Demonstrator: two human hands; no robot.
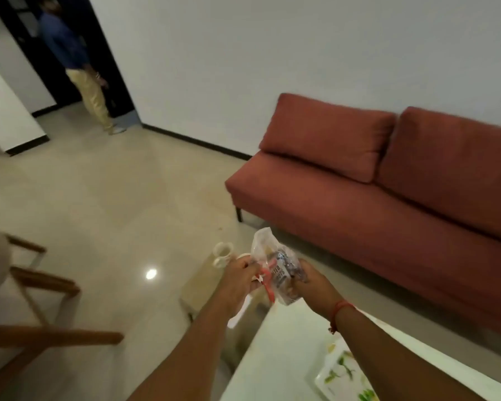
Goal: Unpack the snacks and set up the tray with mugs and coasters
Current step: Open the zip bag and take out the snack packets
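- A wooden chair [41, 285] stands at the far left on the glossy floor [104, 204], well apart from the work; a second person [78, 65] stands in a dark doorway at the upper left.
- A pale mug [222, 253] stands on a low side table [203, 287] just beyond the left hand; a second one seems to sit behind that hand, but too much is hidden to be sure.
- The left hand [239, 280] has its fingers [250, 267] curled and pinching the left edge of the bag, beside a red strip [266, 285] that hangs from it, perhaps a tie or seal.
- The clear snack bag [275, 267] is held in the air between both hands, above the near corner of the white bench [287, 357], its top standing up crumpled.
- The right hand [310, 280] grips the bag's right side, fingers clamped round the printed part; a red thread circles that wrist.
- A leaf-patterned tray [342, 377] lies on the bench at the lower right, only partly in view; no coasters show.
- A red sofa [388, 180] runs along the wall to the right.
- The step in hand looks to be opening the bag, so the unpacking is early and the tray is not yet set.
- The next move likely calls for a steady right grip while the left pulls the seal free or parts the top, gently enough that nothing spills.
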